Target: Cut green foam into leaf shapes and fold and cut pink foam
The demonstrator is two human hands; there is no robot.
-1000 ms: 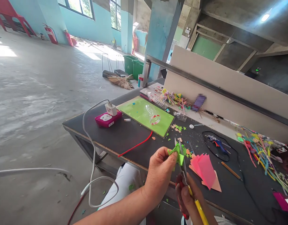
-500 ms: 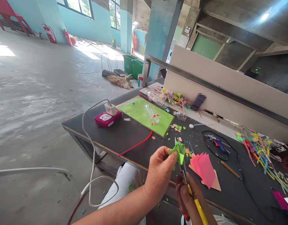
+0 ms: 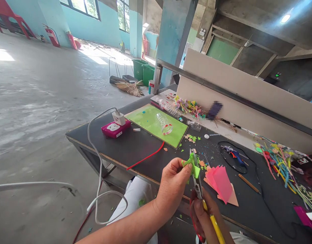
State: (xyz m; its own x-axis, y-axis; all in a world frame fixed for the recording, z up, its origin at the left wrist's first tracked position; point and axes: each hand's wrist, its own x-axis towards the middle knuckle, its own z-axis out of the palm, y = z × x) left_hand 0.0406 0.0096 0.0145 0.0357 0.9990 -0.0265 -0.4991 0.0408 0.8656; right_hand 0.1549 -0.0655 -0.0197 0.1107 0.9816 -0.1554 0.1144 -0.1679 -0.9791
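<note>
Between its thumb and fingers, my left hand (image 3: 172,184) pinches folded bright green paper (image 3: 194,169) above the table's front edge. My right hand (image 3: 205,211) is wrapped round scissors (image 3: 198,186) with one yellow and one red handle. Their blades point away from me and lie against the green paper, partly covered by it. Just right of the hands, pink paper sheets (image 3: 221,183) lie on peach-coloured ones. Beyond the blades are small green and peach cut-outs (image 3: 193,138), some star-shaped.
A green board (image 3: 145,123) bears a cut clear plastic bottle (image 3: 164,124). Left of it sits a purple power strip (image 3: 116,128) with a white charger and cable. To the right lie a blue glue gun (image 3: 237,158), a wooden stick (image 3: 249,183) and colourful pipe cleaners (image 3: 283,166).
The scissor blades look closer together around the green paper, and the handles have shifted slightly. My left hand keeps its pinch; the whole view has drifted a little.
</note>
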